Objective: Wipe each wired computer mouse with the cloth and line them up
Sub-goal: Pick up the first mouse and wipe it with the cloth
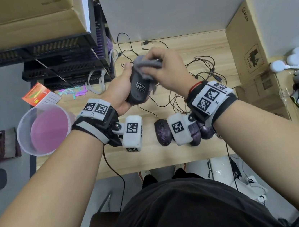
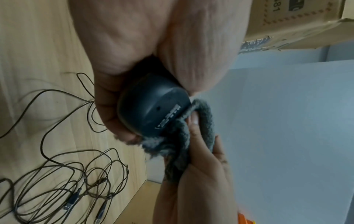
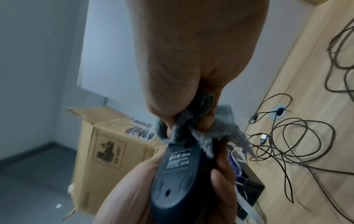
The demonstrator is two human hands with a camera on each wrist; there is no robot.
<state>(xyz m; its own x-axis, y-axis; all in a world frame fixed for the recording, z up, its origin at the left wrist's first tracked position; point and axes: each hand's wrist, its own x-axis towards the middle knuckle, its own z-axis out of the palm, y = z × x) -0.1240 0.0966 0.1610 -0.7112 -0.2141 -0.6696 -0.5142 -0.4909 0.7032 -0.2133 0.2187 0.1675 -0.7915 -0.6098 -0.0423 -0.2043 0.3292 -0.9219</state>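
My left hand (image 1: 121, 90) grips a black wired mouse (image 1: 139, 88) above the wooden desk (image 1: 203, 50), underside with its label turned up. In the left wrist view the mouse (image 2: 151, 104) sits between the fingers and the palm. My right hand (image 1: 166, 69) pinches a grey cloth (image 1: 146, 66) and presses it on the mouse's front end; the cloth (image 3: 220, 130) bunches between the thumb and the fingers over the mouse (image 3: 178, 174). Three dark speckled mice lie side by side near the desk's front edge: one (image 1: 163, 132) in plain view, two (image 1: 194, 134) (image 1: 206, 131) partly behind my right wrist camera.
Tangled black cables (image 1: 204, 72) with USB plugs spread over the desk behind the mice. Black crates (image 1: 59, 58) stand at the left, a cardboard box (image 1: 249, 44) at the right, and a clear plastic tub (image 1: 43, 129) hangs off the left edge.
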